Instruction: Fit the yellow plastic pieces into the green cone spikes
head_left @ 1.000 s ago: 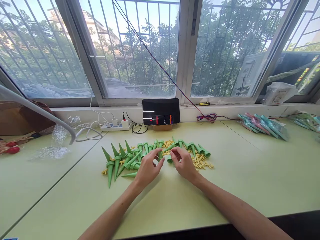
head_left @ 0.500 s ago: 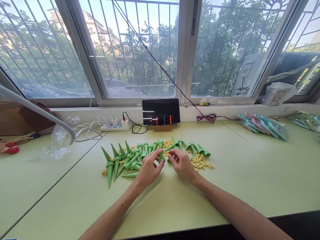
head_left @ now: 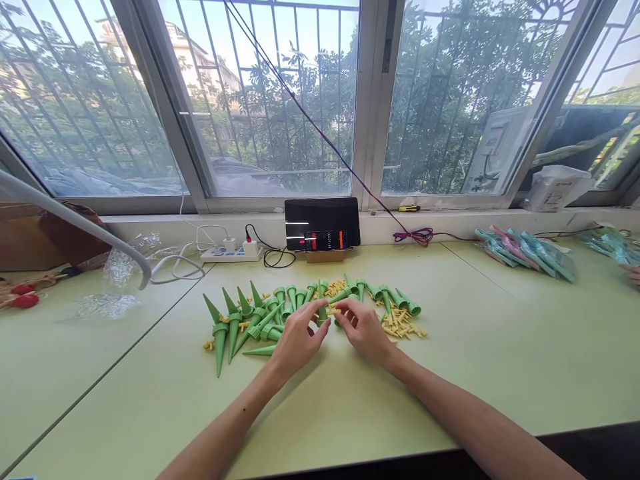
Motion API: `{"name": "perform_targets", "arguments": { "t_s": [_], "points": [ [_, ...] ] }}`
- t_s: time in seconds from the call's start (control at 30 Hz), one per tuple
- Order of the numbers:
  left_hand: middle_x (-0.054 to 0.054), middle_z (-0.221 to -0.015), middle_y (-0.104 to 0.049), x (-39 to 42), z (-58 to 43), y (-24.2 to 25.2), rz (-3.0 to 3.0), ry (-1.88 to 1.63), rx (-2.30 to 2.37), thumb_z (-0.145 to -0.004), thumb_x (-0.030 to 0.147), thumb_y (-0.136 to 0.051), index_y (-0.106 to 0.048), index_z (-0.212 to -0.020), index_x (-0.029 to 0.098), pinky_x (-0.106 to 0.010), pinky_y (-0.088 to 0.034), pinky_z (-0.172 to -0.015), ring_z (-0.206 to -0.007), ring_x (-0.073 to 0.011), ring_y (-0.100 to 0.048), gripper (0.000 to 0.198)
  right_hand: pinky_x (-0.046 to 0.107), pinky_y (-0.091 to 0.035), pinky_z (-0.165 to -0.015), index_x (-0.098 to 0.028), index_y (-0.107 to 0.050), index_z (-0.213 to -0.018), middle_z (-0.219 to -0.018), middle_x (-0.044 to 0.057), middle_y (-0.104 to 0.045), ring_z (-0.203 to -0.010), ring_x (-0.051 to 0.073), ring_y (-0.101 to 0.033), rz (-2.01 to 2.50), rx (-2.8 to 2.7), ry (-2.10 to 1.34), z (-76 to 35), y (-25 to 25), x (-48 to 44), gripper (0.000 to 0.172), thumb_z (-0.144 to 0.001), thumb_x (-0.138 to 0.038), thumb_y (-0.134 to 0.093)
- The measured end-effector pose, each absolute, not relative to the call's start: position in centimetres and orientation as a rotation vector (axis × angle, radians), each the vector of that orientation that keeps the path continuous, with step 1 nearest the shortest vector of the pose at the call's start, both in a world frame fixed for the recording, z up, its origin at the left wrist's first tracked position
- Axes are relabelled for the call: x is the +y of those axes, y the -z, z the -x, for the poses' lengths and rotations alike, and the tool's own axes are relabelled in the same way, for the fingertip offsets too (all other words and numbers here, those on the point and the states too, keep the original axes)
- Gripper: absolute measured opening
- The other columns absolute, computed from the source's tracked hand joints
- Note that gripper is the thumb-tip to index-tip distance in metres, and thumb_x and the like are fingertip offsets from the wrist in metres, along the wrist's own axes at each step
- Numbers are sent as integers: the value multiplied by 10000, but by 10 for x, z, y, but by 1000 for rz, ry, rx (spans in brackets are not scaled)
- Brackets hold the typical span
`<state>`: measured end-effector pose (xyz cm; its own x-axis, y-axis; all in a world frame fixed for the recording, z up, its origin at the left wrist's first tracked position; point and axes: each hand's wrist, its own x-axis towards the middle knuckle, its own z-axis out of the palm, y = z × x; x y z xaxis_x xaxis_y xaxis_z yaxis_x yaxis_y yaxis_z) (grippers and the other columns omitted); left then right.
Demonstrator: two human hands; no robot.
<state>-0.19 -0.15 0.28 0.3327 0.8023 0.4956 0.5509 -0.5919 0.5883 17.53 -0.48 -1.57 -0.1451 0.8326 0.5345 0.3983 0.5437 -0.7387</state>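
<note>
My left hand is closed, its thumb and fingers pinching a green plastic cone piece. Close on its right, my right hand is closed on a small yellow plastic peg, which lies against the green piece's side. Around my hands lie several green spikes, some with ribbed caps and cones on top. Loose yellow pegs are heaped to the right of my right hand, with more behind my fingers. My fingertips partly hide both held parts.
A tablet with a phone before it stands by the window. A power strip with cables is left of it. Bagged green and pink items lie at right, where another person's hand shows at the edge. Crumpled plastic lies left.
The yellow peg in my right hand has barely shifted against the green cone piece. Another person's hand has appeared at the far right edge, by the bagged items there.
</note>
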Motion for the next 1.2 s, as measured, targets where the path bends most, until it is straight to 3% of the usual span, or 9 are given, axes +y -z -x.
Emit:
{"name": "perform_targets", "arguments": {
  "t_s": [0.93,1.2],
  "points": [
    [-51,-1076,-661,0,3,0,-2322,-1112,1161,-902,243,-565,-585,-1219,243,-205,-548,-563,-791,-138,-628,318,262,-434,-582,-180,-633,-975,-896,52,-666,-685,145,-551,1019,-1793,-545,-176,17,-4,144,-945,-269,-524],
    [-62,-1063,-664,-1,3,0,-2330,-1115,1142,-902,242,-547,-591,-1206,231,-219,-553,-558,-781,-145,-634,307,261,-406,-573,-180,-631,-911,-794,31,-645,-651,142,-523,1007,-1800,-540,-176,15,-6,182,-961,-298,-502]
  ]
}}
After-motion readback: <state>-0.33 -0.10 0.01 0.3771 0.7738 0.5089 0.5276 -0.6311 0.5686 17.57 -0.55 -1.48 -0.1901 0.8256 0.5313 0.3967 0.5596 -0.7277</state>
